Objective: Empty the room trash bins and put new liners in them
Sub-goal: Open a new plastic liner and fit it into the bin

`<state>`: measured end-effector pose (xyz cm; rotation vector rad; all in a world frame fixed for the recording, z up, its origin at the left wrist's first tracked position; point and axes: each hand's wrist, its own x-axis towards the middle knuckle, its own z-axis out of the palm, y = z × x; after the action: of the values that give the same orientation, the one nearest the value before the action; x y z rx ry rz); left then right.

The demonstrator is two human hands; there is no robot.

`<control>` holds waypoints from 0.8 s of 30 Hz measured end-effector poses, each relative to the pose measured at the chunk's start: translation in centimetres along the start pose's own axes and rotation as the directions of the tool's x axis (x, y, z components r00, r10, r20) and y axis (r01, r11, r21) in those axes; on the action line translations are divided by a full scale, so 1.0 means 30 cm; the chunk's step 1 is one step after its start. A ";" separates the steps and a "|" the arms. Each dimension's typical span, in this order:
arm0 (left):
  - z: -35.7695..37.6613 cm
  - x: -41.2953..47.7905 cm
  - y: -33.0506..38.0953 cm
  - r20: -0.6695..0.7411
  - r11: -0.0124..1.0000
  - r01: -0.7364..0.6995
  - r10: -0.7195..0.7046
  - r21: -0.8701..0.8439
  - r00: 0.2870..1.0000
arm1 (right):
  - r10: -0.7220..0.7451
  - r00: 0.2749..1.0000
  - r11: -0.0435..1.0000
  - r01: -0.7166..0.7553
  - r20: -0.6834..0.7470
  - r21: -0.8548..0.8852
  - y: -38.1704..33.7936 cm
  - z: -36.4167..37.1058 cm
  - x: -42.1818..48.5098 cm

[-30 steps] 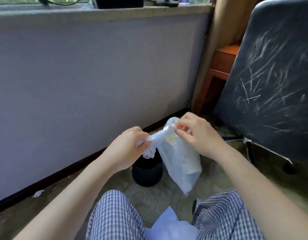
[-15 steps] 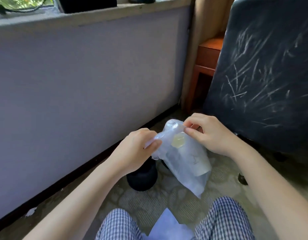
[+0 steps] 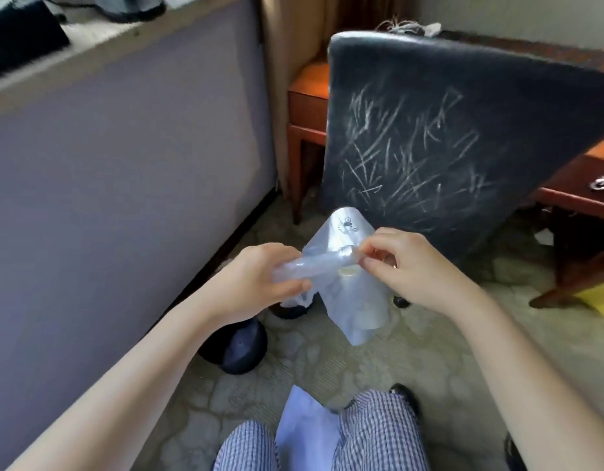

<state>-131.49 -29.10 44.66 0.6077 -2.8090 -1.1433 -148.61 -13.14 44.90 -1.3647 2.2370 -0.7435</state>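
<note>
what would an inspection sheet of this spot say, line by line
surface: patterned carpet
job's things: clear bag with pale rubbish inside, held above the floor; dark bin on the carpet by the wall
clutter: pale blue sheet between the knees; pale scrap near the desk leg
grippers: left hand grips the bag's twisted neck; right hand pinches it
cables: nothing seen
surroundings: scratched dark chair back, wooden desk, grey wall panel
</note>
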 end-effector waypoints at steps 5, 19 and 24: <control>-0.017 0.135 0.265 0.124 0.983 -0.143 0.157 -0.116 0.980 | 0.137 0.982 0.991 -0.136 -0.128 0.021 0.041 -0.222 -0.141; 0.471 0.655 1.118 0.396 0.901 -0.431 0.415 -0.053 0.819 | 0.360 0.893 0.932 -0.328 -0.271 0.157 0.596 -0.825 -0.621; 0.670 0.805 1.356 0.443 0.844 -0.533 0.502 -0.062 0.743 | 0.425 0.834 0.905 -0.402 -0.351 0.140 0.814 -1.015 -0.774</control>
<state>-171.33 1.60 55.32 -0.5052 -3.0625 -1.1701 -173.18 23.80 54.60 -0.6980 2.6512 -0.9608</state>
